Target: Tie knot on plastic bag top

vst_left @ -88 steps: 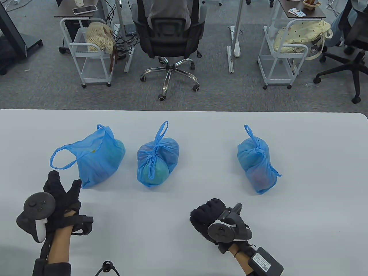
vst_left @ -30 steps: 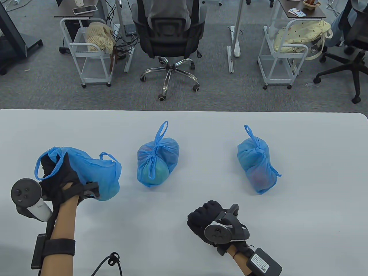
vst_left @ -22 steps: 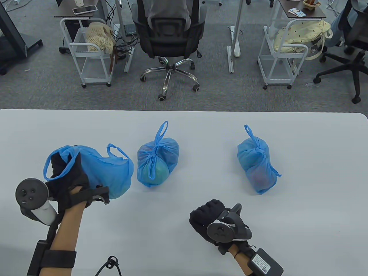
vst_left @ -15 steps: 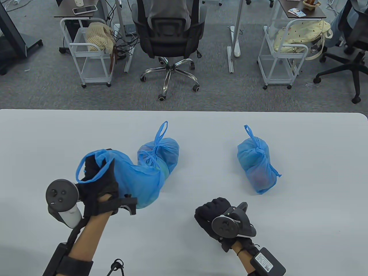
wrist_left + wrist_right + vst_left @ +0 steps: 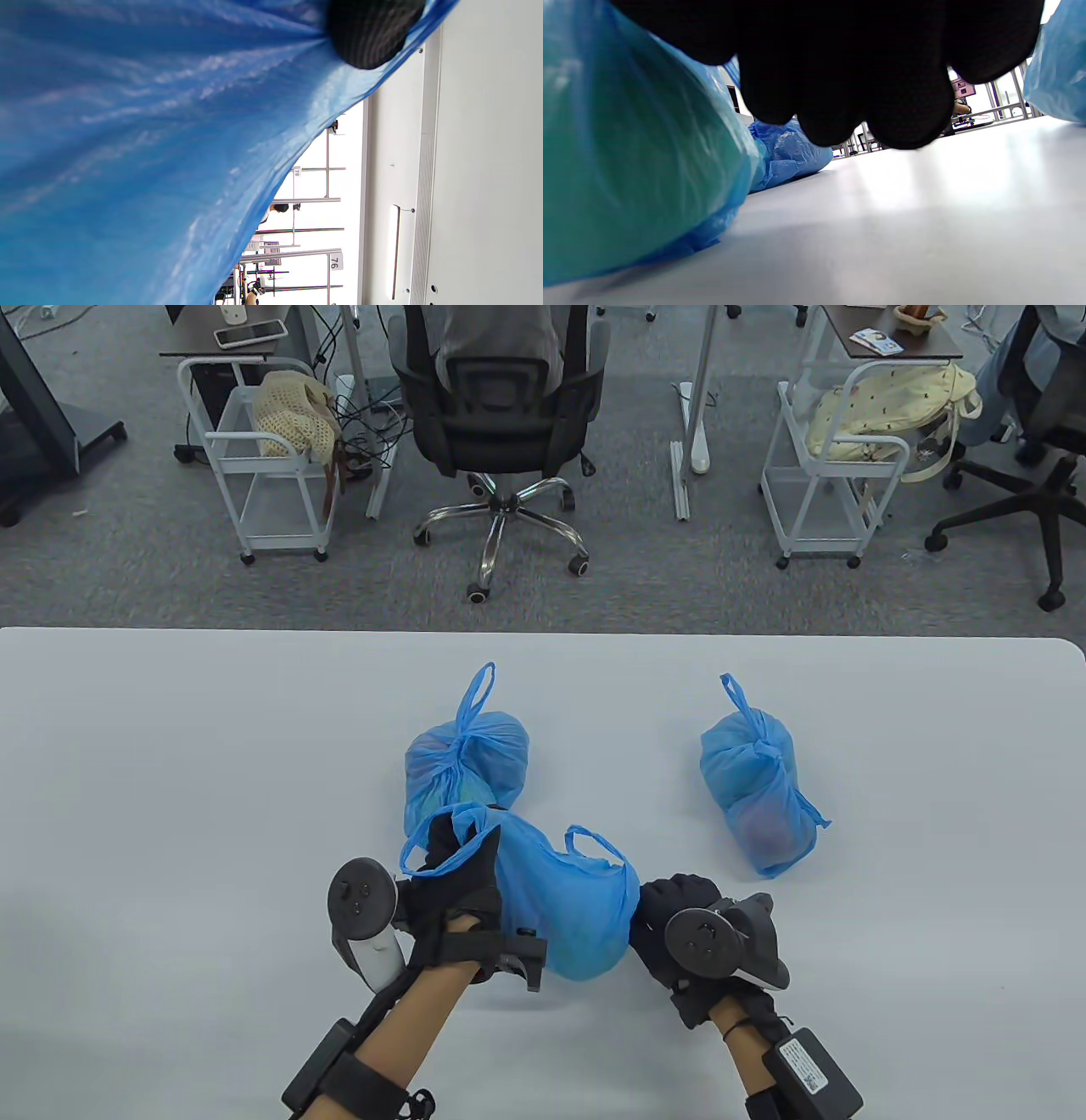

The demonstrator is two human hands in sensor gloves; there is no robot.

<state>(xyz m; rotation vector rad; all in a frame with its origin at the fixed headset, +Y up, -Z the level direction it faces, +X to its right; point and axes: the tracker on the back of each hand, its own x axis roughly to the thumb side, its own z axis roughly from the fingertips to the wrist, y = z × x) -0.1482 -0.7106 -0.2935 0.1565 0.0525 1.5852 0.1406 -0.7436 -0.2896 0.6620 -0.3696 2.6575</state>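
The left wrist view is almost wholly filled by blue plastic stretched tight, with one dark gloved fingertip (image 5: 368,34) at its top edge; nothing of the bag's contents shows there. In the right wrist view the gloved fingers (image 5: 840,84) hang curled and bunched together just above the counter (image 5: 903,220), blocking most of the scene behind them.

From the table view, the untied bag (image 5: 570,909) sits at the near middle of the counter (image 5: 170,729), between the two hands. The left hand (image 5: 454,875) has its fingers through one handle loop (image 5: 441,848) and holds it up at the bag's left side; how tightly they close on it cannot be told. The other handle loop (image 5: 594,847) stands free at the upper right of the bag. The right hand (image 5: 674,920) is just beside the bag's right side, fingers curled, holding nothing that can be seen; whether it touches the plastic is unclear.

Something green shows dimly through the untied bag's wall in the right wrist view, too blurred to identify.

Directly behind it lies a knotted bag (image 5: 467,768), partly covered by the raised handle, with a greenish shape inside. A second knotted bag (image 5: 759,793) lies well apart to the right, with something reddish faintly visible inside.
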